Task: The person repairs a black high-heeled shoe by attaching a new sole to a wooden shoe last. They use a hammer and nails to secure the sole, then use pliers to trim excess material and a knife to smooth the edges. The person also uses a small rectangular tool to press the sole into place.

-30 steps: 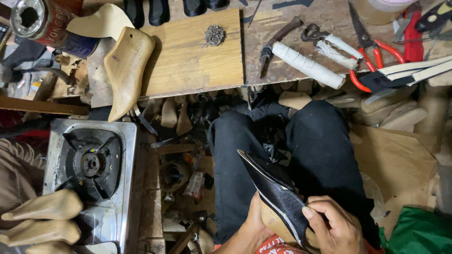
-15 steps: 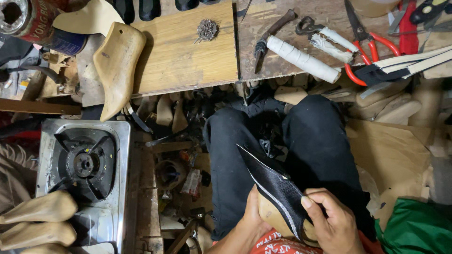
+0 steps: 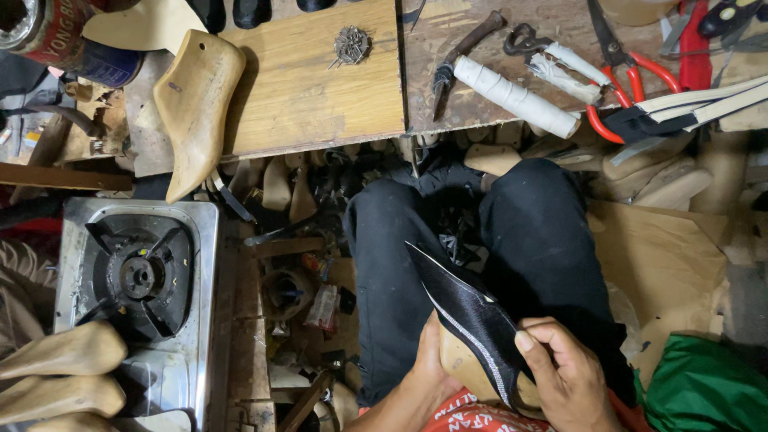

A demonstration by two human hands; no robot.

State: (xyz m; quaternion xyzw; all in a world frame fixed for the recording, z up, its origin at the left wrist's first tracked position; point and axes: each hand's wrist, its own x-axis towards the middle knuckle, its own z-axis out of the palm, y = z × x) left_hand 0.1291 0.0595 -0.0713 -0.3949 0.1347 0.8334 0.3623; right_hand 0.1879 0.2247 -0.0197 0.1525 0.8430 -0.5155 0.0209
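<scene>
Hands — left hand (image 3: 436,360), right hand (image 3: 564,376) — hold 1 black pointed shoe upper (image 3: 468,316) over lap.

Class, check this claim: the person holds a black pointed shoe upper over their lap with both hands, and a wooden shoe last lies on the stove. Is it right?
Not quite. The head view shows the last lying on the wooden bench, above the stove. Both hands, left and right, do hold the black upper.

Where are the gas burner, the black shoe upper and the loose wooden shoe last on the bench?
gas burner (image 3: 142,276), head view, on its centre ring.
black shoe upper (image 3: 468,316), head view, on its black middle.
wooden shoe last (image 3: 192,104), head view, on its broad side.
</scene>
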